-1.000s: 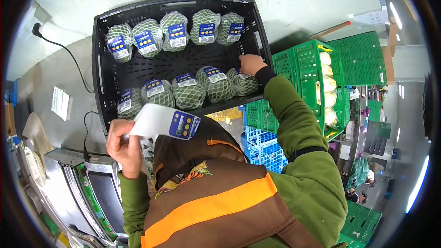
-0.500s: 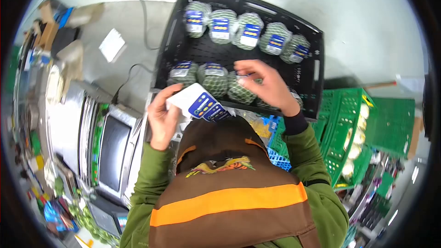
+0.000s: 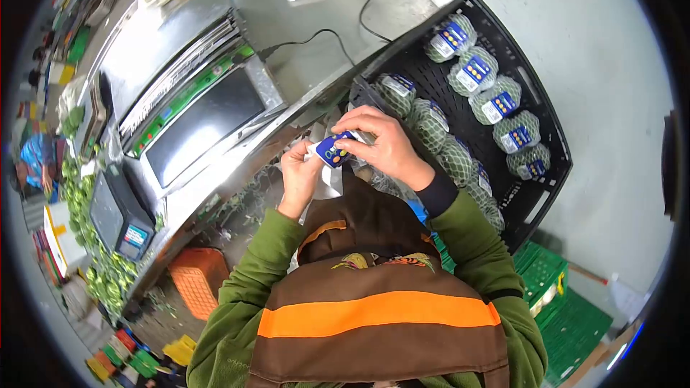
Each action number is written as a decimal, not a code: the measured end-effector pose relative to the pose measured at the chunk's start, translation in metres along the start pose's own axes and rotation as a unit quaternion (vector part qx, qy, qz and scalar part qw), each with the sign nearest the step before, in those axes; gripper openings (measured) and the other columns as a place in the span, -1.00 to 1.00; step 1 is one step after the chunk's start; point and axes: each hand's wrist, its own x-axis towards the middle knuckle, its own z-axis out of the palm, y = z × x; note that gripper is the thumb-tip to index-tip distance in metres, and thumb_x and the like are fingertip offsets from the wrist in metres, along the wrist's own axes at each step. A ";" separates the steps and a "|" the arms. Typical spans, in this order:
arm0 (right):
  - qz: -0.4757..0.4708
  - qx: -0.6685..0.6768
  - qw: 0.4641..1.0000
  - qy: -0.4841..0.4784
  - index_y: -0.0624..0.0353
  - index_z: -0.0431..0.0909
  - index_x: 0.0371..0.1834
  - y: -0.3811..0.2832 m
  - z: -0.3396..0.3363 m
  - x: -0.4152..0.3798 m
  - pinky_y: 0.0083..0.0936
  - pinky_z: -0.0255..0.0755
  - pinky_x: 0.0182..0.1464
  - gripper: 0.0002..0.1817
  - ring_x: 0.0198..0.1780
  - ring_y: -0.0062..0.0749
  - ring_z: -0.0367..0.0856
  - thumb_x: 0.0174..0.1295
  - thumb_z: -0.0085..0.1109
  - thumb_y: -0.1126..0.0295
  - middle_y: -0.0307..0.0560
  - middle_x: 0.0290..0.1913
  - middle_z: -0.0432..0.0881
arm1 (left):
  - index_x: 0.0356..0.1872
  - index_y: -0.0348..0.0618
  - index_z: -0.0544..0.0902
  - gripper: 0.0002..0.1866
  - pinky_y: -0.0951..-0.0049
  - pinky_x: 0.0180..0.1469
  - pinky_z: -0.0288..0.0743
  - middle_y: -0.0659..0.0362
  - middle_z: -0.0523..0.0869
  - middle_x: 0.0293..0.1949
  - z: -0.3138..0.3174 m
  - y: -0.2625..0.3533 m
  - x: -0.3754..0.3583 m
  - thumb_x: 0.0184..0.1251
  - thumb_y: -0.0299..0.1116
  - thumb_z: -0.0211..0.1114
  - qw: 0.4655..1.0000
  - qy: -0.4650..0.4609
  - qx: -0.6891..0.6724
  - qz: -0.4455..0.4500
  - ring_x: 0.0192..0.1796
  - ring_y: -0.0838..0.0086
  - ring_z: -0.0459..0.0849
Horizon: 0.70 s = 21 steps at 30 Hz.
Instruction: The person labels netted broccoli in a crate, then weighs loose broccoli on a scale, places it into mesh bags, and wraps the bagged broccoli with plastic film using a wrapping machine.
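Observation:
My left hand [image 3: 296, 181] pinches a strip of blue-and-white printed labels [image 3: 333, 149], with white backing hanging below. My right hand [image 3: 392, 149] is closed at the other side of the strip, thumb and fingers on a label. Just beyond my right hand is a black crate [image 3: 540, 86] holding two rows of net bags filled with something green. A far-row net bag [image 3: 474, 70] carries a blue label. In the near row, one net bag [image 3: 431, 126] sits close to my right wrist, and others there are partly hidden by my sleeve.
Left of my hands stands a metal machine with a dark flat plate [image 3: 205, 126]. A black device [image 3: 121, 212] sits among loose green sprouts [image 3: 72, 194]. An orange crate [image 3: 198, 280] is below on the floor, and green crates [image 3: 543, 273] are at the right. A cable [image 3: 316, 34] crosses the worktop.
My view has turned left, so the crate now appears farther right. My right hand has left a near-row net bag and come to the label strip in my left hand.

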 end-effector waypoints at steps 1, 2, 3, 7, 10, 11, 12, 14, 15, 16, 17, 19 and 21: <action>-0.017 -0.021 1.000 0.004 0.20 0.69 -0.18 0.009 0.009 0.004 -0.47 0.50 -0.06 -0.81 -0.12 -0.33 0.64 0.13 0.36 0.45 -0.13 -0.21 0.66 | -0.44 -0.25 0.64 -0.88 0.66 -0.28 0.40 0.33 0.66 -0.44 -0.004 -0.006 -0.001 0.29 -0.48 0.33 0.999 0.021 0.022 -0.030 -0.38 0.74 0.51; -0.018 -0.022 1.000 -0.009 0.20 0.69 -0.18 0.018 0.019 0.006 -0.47 0.50 -0.06 -0.81 -0.12 -0.33 0.64 0.13 0.36 0.45 -0.13 -0.21 0.66 | -0.43 -0.28 0.66 -0.88 0.65 -0.24 0.40 0.32 0.67 -0.41 -0.009 -0.015 -0.001 0.29 -0.47 0.34 0.996 0.041 0.045 -0.062 -0.34 0.73 0.52; 0.062 0.023 0.998 0.006 0.24 0.68 -0.18 0.027 0.029 0.008 -0.54 0.50 -0.09 -0.83 -0.16 -0.45 0.63 0.16 0.35 0.47 -0.15 -0.21 0.67 | -0.26 -0.31 0.69 -0.77 0.59 -0.10 0.39 0.26 0.68 -0.26 -0.026 -0.035 0.001 0.39 -0.29 0.29 0.991 0.001 0.124 -0.055 -0.20 0.67 0.52; 0.208 0.135 0.965 0.083 0.27 0.63 -0.15 0.102 0.079 0.016 -0.63 0.49 -0.21 -0.85 -0.29 -0.66 0.59 0.26 0.29 0.47 -0.22 -0.29 0.68 | 0.01 -0.29 0.65 -0.45 0.55 0.08 0.33 0.23 0.66 -0.08 -0.057 -0.082 0.022 0.50 0.08 0.07 0.978 0.107 -0.005 -0.180 -0.03 0.59 0.50; 0.230 0.135 0.958 0.103 0.25 0.63 -0.18 0.137 0.104 0.029 -0.56 0.49 -0.22 -0.83 -0.30 -0.58 0.60 0.22 0.32 0.43 -0.16 -0.29 0.69 | -0.01 -0.29 0.66 -0.46 0.56 0.09 0.33 0.24 0.66 -0.09 -0.049 -0.064 0.039 0.46 0.08 0.15 0.975 0.122 -0.008 -0.188 -0.03 0.60 0.50; 0.223 0.098 0.964 0.102 0.24 0.63 -0.18 0.142 0.109 0.033 -0.53 0.49 -0.21 -0.82 -0.30 -0.53 0.61 0.20 0.32 0.43 -0.14 -0.29 0.69 | -0.05 -0.27 0.69 -0.51 0.57 0.04 0.36 0.26 0.68 -0.15 -0.048 -0.066 0.046 0.39 0.04 0.27 0.983 0.103 0.009 -0.153 -0.10 0.63 0.53; 0.216 0.062 0.969 0.101 0.23 0.63 -0.18 0.146 0.113 0.038 -0.50 0.49 -0.21 -0.82 -0.29 -0.49 0.61 0.18 0.33 0.43 -0.13 -0.29 0.69 | -0.05 -0.27 0.69 -0.51 0.57 0.04 0.36 0.26 0.68 -0.15 -0.047 -0.067 0.051 0.39 0.04 0.27 0.982 0.107 0.006 -0.156 -0.10 0.63 0.53; 0.221 0.036 0.969 0.102 0.22 0.63 -0.20 0.154 0.116 0.048 -0.41 0.50 -0.17 -0.82 -0.27 -0.36 0.62 0.15 0.33 0.45 -0.06 -0.26 0.68 | -0.10 -0.26 0.72 -0.57 0.59 -0.07 0.39 0.28 0.70 -0.25 -0.044 -0.069 0.062 0.32 -0.04 0.38 0.978 0.106 0.013 -0.179 -0.21 0.66 0.54; 0.214 0.029 0.970 0.114 0.22 0.63 -0.20 0.163 0.119 0.052 -0.39 0.50 -0.17 -0.82 -0.27 -0.32 0.63 0.13 0.33 0.45 -0.05 -0.26 0.68 | -0.16 -0.24 0.74 -0.60 0.61 -0.19 0.37 0.31 0.70 -0.33 -0.041 -0.073 0.068 0.24 -0.07 0.46 0.975 0.152 -0.018 -0.158 -0.31 0.68 0.53; 0.206 0.022 0.970 0.127 0.22 0.63 -0.21 0.170 0.122 0.055 -0.36 0.50 -0.18 -0.82 -0.27 -0.28 0.63 0.12 0.33 0.46 -0.04 -0.26 0.67 | -0.16 -0.24 0.74 -0.60 0.61 -0.19 0.37 0.31 0.70 -0.33 -0.040 -0.076 0.074 0.24 -0.07 0.46 0.975 0.153 -0.018 -0.160 -0.31 0.68 0.53; 0.208 0.022 0.970 0.127 0.22 0.63 -0.21 0.176 0.123 0.056 -0.36 0.50 -0.18 -0.82 -0.27 -0.28 0.63 0.12 0.33 0.46 -0.04 -0.26 0.67 | -0.21 -0.24 0.75 -0.61 0.61 -0.20 0.36 0.31 0.70 -0.34 -0.040 -0.079 0.081 0.21 -0.07 0.47 0.966 0.189 -0.011 -0.178 -0.31 0.68 0.52; 0.180 -0.047 0.974 0.132 0.21 0.63 -0.24 0.172 0.121 0.063 -0.32 0.50 -0.19 -0.82 -0.28 -0.20 0.63 0.09 0.35 0.45 -0.04 -0.29 0.65 | -0.39 -0.21 0.76 -0.64 0.61 -0.28 0.33 0.30 0.68 -0.43 -0.036 -0.080 0.092 0.13 -0.07 0.54 0.948 0.249 -0.009 -0.196 -0.37 0.69 0.49; 0.175 -0.075 0.973 0.132 0.21 0.63 -0.27 0.168 0.120 0.063 -0.31 0.50 -0.20 -0.83 -0.28 -0.17 0.62 0.09 0.36 0.44 -0.04 -0.31 0.63 | -0.45 -0.20 0.75 -0.65 0.61 -0.32 0.32 0.31 0.67 -0.47 -0.037 -0.085 0.100 0.13 -0.08 0.54 0.940 0.266 -0.005 -0.214 -0.42 0.69 0.48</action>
